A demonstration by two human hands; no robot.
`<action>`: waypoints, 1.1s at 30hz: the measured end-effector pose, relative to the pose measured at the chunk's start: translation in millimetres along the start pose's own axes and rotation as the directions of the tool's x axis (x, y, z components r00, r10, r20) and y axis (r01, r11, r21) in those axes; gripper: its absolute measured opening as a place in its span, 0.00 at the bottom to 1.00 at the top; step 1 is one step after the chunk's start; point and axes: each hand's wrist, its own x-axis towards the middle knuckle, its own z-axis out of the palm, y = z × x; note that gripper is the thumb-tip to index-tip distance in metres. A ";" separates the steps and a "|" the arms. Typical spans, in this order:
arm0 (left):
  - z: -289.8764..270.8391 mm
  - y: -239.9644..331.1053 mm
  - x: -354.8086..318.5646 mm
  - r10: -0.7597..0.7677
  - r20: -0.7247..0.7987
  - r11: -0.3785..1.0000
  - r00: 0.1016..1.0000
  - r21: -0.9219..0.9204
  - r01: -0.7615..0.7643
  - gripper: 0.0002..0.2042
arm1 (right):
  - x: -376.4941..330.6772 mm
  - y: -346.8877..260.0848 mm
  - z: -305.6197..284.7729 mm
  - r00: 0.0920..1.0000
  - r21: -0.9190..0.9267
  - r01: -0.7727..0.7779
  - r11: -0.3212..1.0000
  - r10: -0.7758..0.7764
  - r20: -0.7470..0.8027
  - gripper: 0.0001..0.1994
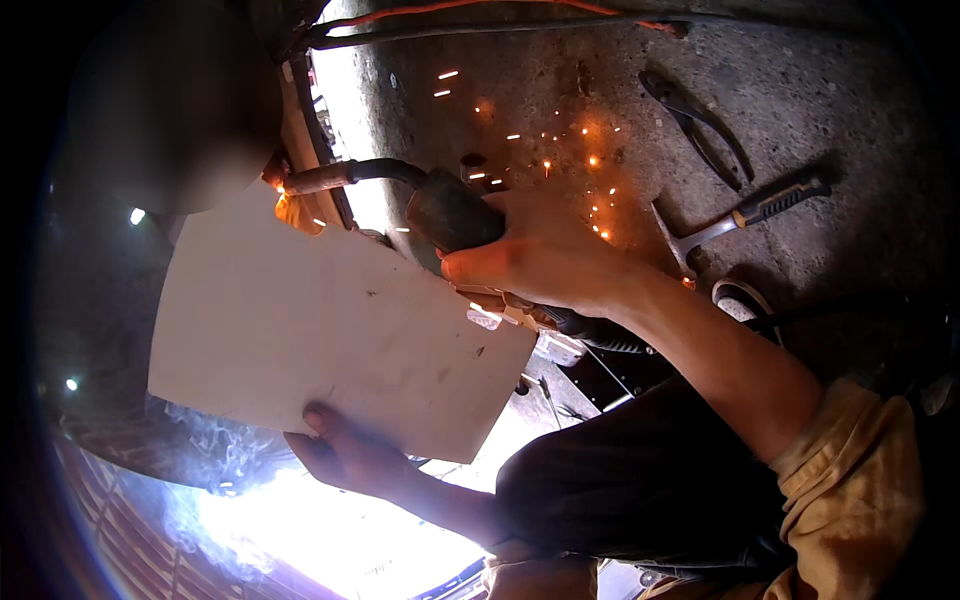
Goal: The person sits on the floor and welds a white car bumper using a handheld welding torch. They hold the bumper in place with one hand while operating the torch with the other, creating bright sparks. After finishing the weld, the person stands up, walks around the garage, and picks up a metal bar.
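Pliers point(700, 125) & hammer point(745, 215) on concrete floor point(850, 90), sparks nearby.

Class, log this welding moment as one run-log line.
left hand: holds pale board | right hand: grips welding torch | sparks flying | floor: pliers, hammer

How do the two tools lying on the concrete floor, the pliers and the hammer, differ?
The pliers are all dark, with two thin handles spread apart; the hammer has one straight handle, bright metal, with a black and yellow grip. The pliers lie farther from the person, the hammer closer to the right forearm. Both lie flat on the floor, untouched.
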 end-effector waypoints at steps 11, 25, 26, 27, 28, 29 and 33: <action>-1.4 2.7 2.1 -0.010 -0.091 1.000 0.996 0.001 0.010 0.25 | -2.5 -5.1 -4.2 0.989 0.075 -0.139 0.987 0.135 0.061 0.09; -11.9 -9.5 2.3 -0.070 0.042 0.995 0.997 0.070 0.067 0.26 | -7.5 -9.4 -3.3 0.986 -0.085 -0.155 0.984 0.159 0.043 0.13; -10.9 -9.0 2.5 -0.093 0.051 0.992 0.994 0.094 0.088 0.26 | -8.3 -10.0 -4.2 0.989 -0.080 -0.144 0.986 0.147 0.035 0.13; -9.4 -9.3 1.7 -0.042 0.046 0.993 0.998 0.115 0.037 0.26 | -9.1 -10.1 -4.7 0.990 -0.077 -0.139 0.987 0.141 0.028 0.13; -7.9 -10.1 0.6 0.001 0.042 0.990 0.999 0.138 -0.007 0.26 | -9.8 -9.6 -4.7 0.990 -0.078 -0.140 0.987 0.142 0.021 0.13; -5.2 -6.2 -1.4 0.054 0.027 0.987 0.998 0.148 -0.057 0.26 | -7.0 -9.1 -1.1 0.997 0.014 -0.081 0.997 0.080 0.019 0.13; -9.6 -11.6 9.8 -0.064 -0.025 0.991 0.998 -0.116 0.060 0.28 | -4.8 -4.5 -6.0 0.991 -0.047 -0.135 0.990 0.136 0.008 0.11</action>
